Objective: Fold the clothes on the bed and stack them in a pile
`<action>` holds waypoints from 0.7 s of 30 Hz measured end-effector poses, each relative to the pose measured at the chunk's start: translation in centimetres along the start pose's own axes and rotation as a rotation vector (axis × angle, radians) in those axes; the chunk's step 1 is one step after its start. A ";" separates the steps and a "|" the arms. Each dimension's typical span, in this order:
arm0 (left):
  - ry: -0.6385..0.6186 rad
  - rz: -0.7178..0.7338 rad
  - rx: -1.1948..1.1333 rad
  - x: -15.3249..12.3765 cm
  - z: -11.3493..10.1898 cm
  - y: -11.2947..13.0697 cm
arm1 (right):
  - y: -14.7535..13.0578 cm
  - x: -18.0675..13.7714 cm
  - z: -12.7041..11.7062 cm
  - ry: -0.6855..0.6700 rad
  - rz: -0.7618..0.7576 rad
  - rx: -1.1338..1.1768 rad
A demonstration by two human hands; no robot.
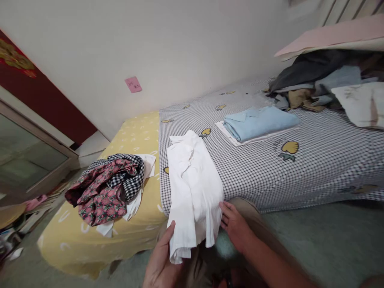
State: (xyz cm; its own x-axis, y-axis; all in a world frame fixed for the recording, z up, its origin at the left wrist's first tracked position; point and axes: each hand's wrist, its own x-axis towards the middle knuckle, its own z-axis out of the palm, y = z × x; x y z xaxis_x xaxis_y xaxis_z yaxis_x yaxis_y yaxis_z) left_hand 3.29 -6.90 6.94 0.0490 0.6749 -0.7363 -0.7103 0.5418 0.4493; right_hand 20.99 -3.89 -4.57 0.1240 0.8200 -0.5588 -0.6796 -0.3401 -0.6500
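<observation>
A white shirt lies lengthwise on the checked bedsheet, its collar toward the wall and its lower end hanging over the bed's front edge. At the lower left edge of the cloth, my left hand pinches it with the thumb on top; the other fingers are partly hidden underneath. My right hand is at the opposite side edge, its fingertips closed on the fabric. Farther back to the right rests a folded light blue shirt on top of a white folded piece.
A crumpled heap of floral and black-checked clothes lies on the yellow sheet at left. Several dark, grey and brown clothes are piled at the back right. A pink note is on the wall.
</observation>
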 end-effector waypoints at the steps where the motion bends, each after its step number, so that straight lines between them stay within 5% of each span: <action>1: -0.009 0.003 0.000 0.1 -0.1 0.0 | -0.1 -0.2 0.0 -0.019 0.050 0.034; 7: -0.061 -0.008 -0.016 1.3 -2.0 -0.1 | -1.9 -1.9 -0.2 -0.404 0.372 0.069; 15: -0.095 -0.105 0.049 3.3 -5.2 -1.0 | -4.5 -1.9 -1.7 -0.450 0.223 0.007; 21: -0.087 0.080 0.111 5.2 -6.5 -1.6 | -5.7 -1.8 -2.7 -0.435 0.047 -0.103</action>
State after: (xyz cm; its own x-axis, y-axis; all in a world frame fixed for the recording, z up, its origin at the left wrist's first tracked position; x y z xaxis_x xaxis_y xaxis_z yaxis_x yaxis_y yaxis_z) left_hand 0.15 -7.56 -0.87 0.0593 0.7564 -0.6514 -0.6324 0.5333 0.5618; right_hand 26.63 -4.67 -1.26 -0.2360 0.9124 -0.3345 -0.5988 -0.4076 -0.6894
